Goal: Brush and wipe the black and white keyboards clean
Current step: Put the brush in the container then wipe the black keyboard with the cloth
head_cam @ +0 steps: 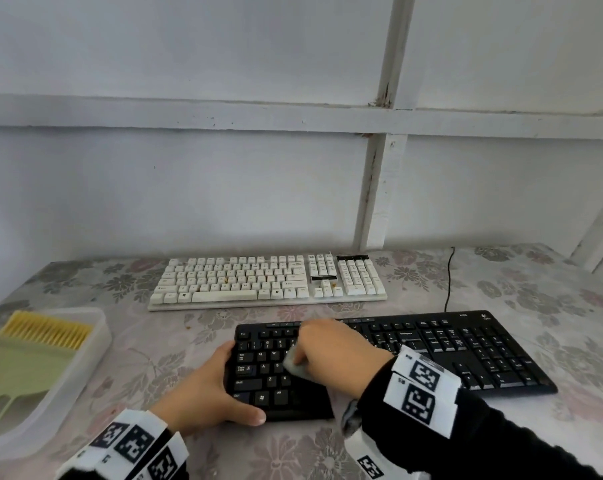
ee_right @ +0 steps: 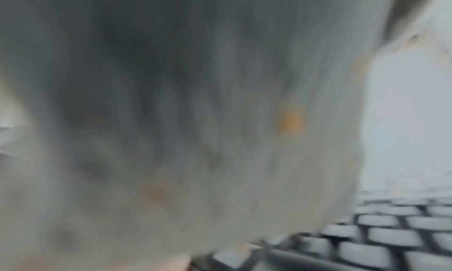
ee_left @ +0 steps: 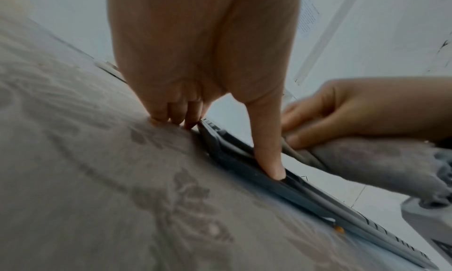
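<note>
The black keyboard (head_cam: 466, 355) lies at the near middle of the table, with the white keyboard (head_cam: 265, 278) behind it. My left hand (head_cam: 210, 386) holds the black keyboard's left end (ee_left: 305, 196): the thumb (ee_left: 266, 140) lies on its front edge and the fingers curl down at its left side. My right hand (head_cam: 334, 351) grips a grey cloth (head_cam: 294, 363) pressed on the left-hand keys. In the left wrist view the cloth (ee_left: 367, 163) bunches under the right hand (ee_left: 354, 109). The blurred cloth (ee_right: 171, 120) fills the right wrist view, with keys (ee_right: 381, 236) at the lower right.
A translucent tray (head_cam: 95, 344) at the left edge holds a yellow-bristled brush (head_cam: 47, 329) and a green dustpan (head_cam: 19, 368). A black cable (head_cam: 449, 282) runs from the black keyboard to the wall. An orange crumb (ee_left: 338, 229) lies on the floral tablecloth (head_cam: 327, 452) by the front edge.
</note>
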